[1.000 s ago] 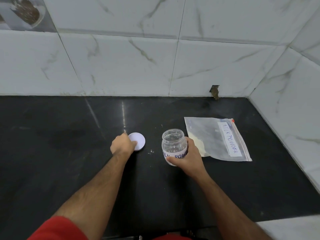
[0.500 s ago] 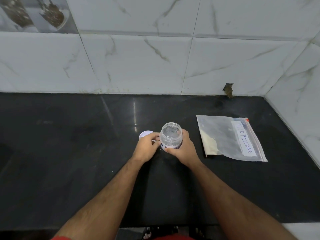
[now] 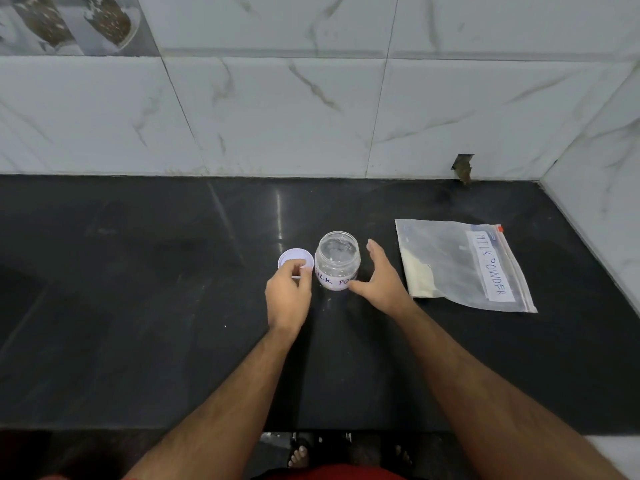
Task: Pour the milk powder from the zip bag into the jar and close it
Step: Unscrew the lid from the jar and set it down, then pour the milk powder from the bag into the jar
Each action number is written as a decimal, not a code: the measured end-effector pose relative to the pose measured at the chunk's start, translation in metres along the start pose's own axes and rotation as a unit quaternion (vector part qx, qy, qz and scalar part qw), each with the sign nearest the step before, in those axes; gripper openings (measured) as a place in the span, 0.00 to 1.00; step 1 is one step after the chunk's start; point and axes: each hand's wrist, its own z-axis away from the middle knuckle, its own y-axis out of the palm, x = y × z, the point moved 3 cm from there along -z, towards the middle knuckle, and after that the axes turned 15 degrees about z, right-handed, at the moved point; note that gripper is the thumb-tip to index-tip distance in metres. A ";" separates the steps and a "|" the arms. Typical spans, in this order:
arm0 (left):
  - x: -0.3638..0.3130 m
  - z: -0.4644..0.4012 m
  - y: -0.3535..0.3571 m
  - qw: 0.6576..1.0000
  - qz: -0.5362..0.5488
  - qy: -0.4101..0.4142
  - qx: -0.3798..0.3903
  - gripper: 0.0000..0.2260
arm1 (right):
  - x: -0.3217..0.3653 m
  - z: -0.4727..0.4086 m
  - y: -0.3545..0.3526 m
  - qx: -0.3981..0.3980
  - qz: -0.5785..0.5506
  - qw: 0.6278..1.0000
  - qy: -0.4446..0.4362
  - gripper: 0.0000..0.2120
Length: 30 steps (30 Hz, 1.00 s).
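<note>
The jar [image 3: 337, 260] stood upright and open on the black worktop [image 3: 138, 306], roughly midway between its front and back edges and a little right of centre. It looked empty; no powder showed through the clear wall. Its white lid [image 3: 294, 260] lay flat just beside it on the left. The left hand [image 3: 289, 299] hovered over the near rim of the lid with the fingers loosely curled, and whether the fingertips touched the lid could not be told. It held nothing that showed. The right hand [image 3: 379, 282] was spread wide and empty just to the right of the jar, thumb close to the label, not gripping it.

The zip bag [image 3: 464, 265] lay flat toward the right edge of the worktop, well apart from the jar, its powder gathered in the near left corner. Whether its seal was shut could not be told.

By my judgement, only the opening of the jar was done. Lifting the bag, opening it, pouring, and putting the lid back on were all left.
</note>
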 end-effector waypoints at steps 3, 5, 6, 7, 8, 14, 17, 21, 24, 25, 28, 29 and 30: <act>-0.002 0.032 0.021 0.998 0.038 0.053 0.022 0.04 | -0.021 0.007 -0.028 -0.076 0.023 0.997 0.015 0.36; -0.008 0.052 0.048 0.992 0.041 0.083 0.084 0.04 | -0.039 0.012 -0.055 -0.131 0.036 0.990 0.021 0.24; -0.012 0.060 0.065 0.988 0.034 0.095 0.116 0.03 | -0.050 0.014 -0.070 -0.153 0.043 0.987 0.031 0.20; -0.018 0.065 0.082 0.984 0.023 0.105 0.144 0.04 | -0.062 0.016 -0.084 -0.169 0.050 0.983 0.047 0.17; -0.023 0.068 0.098 0.980 0.010 0.113 0.167 0.04 | -0.075 0.017 -0.100 -0.183 0.057 0.979 0.067 0.14; -0.055 0.072 0.193 0.962 -0.040 0.106 0.248 0.06 | -0.157 0.023 -0.190 -0.243 0.137 0.944 0.175 0.07; -0.062 0.070 0.231 0.959 -0.051 0.084 0.265 0.06 | -0.191 0.023 -0.215 -0.232 0.140 0.935 0.230 0.07; -0.061 0.069 0.265 0.966 -0.034 0.047 0.251 0.06 | -0.216 0.018 -0.221 -0.171 0.125 0.941 0.265 0.09; -0.058 0.073 0.285 0.965 -0.040 0.026 0.258 0.04 | -0.222 0.014 -0.218 -0.114 0.101 0.952 0.265 0.07; -0.058 0.073 0.290 0.965 -0.040 0.021 0.257 0.03 | -0.222 0.013 -0.217 -0.106 0.094 0.956 0.259 0.07; -0.058 0.074 0.302 0.970 -0.030 0.006 0.243 0.05 | -0.221 0.010 -0.217 -0.107 0.073 0.962 0.242 0.08; -0.059 0.074 0.306 0.970 -0.027 -0.003 0.241 0.05 | -0.221 0.010 -0.217 -0.110 0.061 0.963 0.237 0.08; -0.062 0.075 0.309 0.971 -0.027 -0.012 0.239 0.04 | -0.221 0.010 -0.218 -0.113 0.043 0.966 0.229 0.07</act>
